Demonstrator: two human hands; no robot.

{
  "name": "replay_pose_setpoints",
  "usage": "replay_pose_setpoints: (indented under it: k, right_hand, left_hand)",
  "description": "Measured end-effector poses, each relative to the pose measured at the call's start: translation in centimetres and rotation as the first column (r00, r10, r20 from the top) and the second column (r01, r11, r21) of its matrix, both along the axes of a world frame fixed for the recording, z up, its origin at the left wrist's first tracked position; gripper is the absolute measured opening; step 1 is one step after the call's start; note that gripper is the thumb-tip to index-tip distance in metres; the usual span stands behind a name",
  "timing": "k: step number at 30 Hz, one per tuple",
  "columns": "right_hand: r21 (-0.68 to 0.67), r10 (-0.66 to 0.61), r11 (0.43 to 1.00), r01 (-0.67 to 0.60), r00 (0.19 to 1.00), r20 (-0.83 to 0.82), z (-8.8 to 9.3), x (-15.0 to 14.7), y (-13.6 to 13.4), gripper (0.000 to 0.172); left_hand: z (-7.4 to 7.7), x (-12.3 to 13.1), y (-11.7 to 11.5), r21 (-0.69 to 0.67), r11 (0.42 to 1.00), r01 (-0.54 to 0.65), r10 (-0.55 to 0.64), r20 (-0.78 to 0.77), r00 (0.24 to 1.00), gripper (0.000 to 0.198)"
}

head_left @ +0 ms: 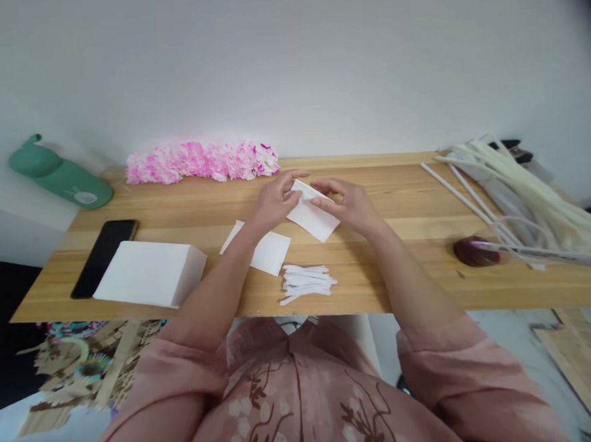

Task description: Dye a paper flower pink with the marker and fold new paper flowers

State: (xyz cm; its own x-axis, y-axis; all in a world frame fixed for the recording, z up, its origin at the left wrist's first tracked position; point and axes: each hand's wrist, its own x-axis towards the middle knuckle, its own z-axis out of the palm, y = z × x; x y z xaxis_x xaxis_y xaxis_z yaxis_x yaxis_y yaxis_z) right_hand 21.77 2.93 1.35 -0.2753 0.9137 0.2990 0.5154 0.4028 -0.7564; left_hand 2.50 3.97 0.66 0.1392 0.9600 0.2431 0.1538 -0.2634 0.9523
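Observation:
A small white sheet of paper is held over the middle of the wooden table, its upper edge between my two hands. My left hand pinches the upper left corner, the thumb lying on the near face. On the other side, my right hand grips the upper right edge with the thumb in front and curled fingers behind. More white paper lies flat below my left wrist, partly covered by my forearm. A small pile of narrow white paper strips rests near the table's front edge.
At left are a white paper stack, a black phone and a tilted green bottle. Pink-and-white ruffled pieces line the wall. At right lie pale long strips, a pen and a dark red round object.

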Motion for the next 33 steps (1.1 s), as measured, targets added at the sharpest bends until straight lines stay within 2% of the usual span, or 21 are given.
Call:
replay_pose_setpoints:
  k: [3, 6, 8, 10, 13, 15, 20, 24, 29, 33]
  right_hand:
    - [-0.085, -0.072, 0.994, 0.071, 0.997, -0.014, -0.5, -0.4, 0.0, 0.028]
    - [-0.103, -0.166, 0.983, 0.151, 0.974, -0.152, -0.9, -0.4, 0.2, 0.028]
    - [-0.12, -0.22, 0.973, 0.196, 0.944, -0.246, -1.1, -0.4, 0.5, 0.03]
    - [-0.151, -0.271, 0.961, 0.233, 0.905, -0.328, -1.3, -0.5, 0.6, 0.032]
    - [-0.198, -0.304, 0.951, 0.239, 0.848, -0.435, -1.4, -0.8, 0.6, 0.035]
    - [-0.211, -0.297, 0.952, 0.222, 0.834, -0.464, -1.5, -1.0, 0.5, 0.037]
    - [-0.219, -0.247, 0.962, 0.16, 0.851, -0.464, -1.9, -1.3, 0.6, 0.037]
    - [-0.246, -0.248, 0.96, 0.136, 0.822, -0.513, -2.2, -1.4, 0.8, 0.034]
    - [-0.273, -0.272, 0.951, 0.148, 0.82, -0.504, -2.1, -1.5, 0.7, 0.031]
    - [-0.264, -0.27, 0.952, 0.157, 0.834, -0.481, -2.2, -1.5, 0.7, 0.032]
  left_hand:
    - [0.1, 0.1, 0.1, 0.001, 0.999, 0.052, -0.052, 0.043, 0.998, 0.044]
    - [-0.1, -0.1, 0.8, -0.021, 1.0, -0.011, 0.014, 0.155, 0.988, 0.056]
    - [-0.3, -0.2, 1.1, -0.08, 0.997, -0.008, 0.027, 0.243, 0.97, 0.06]
    - [-0.5, 0.0, 1.1, -0.166, 0.983, 0.082, -0.018, 0.353, 0.935, 0.059]
    - [-0.8, 0.8, 0.4, -0.265, 0.921, 0.286, -0.129, 0.486, 0.864, 0.059]
    - [-1.0, 1.3, -0.1, -0.312, 0.885, 0.344, -0.145, 0.519, 0.843, 0.058]
    - [-1.4, 1.7, -0.3, -0.362, 0.9, 0.24, -0.01, 0.535, 0.845, 0.052]
    - [-1.6, 1.4, 0.2, -0.357, 0.918, 0.173, 0.041, 0.52, 0.853, 0.052]
    - [-2.3, 1.3, 0.7, -0.309, 0.951, 0.018, 0.126, 0.44, 0.889, 0.043]
    - [-2.8, 1.3, 1.1, -0.273, 0.954, -0.12, 0.218, 0.363, 0.906, 0.033]
